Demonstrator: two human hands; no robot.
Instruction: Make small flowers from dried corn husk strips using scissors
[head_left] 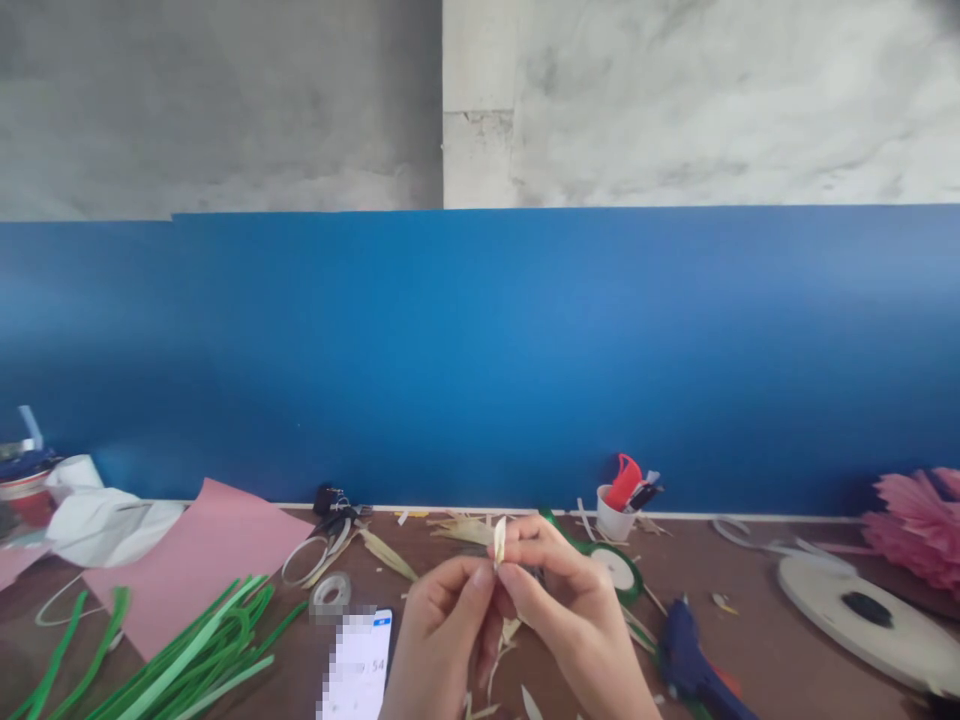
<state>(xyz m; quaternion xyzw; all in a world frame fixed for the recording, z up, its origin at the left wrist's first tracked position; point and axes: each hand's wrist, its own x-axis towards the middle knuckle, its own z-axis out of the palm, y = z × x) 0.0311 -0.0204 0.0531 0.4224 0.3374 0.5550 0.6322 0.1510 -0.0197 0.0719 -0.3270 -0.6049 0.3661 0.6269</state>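
My left hand (450, 620) and my right hand (562, 600) meet above the front middle of the table, thumbs and fingertips pinched close together. Between them a small pale dried-husk piece (500, 538) stands upright, its tip showing above the fingers. Both hands are closed on its lower end, which the fingertips hide. Husk scraps (465, 528) lie on the table behind and under the hands. Just right of my right hand is a green-rimmed ribbon spool (616, 570).
Left are green fuzzy stems (202, 650), pink paper (202, 560), a tape roll (330, 594) and a phone (360, 665). Right are a blue glue gun (694, 660), a white cup (613, 520) with pens, an oval white board (862, 620) and a pink paper flower (915, 525). A blue panel (480, 360) stands behind.
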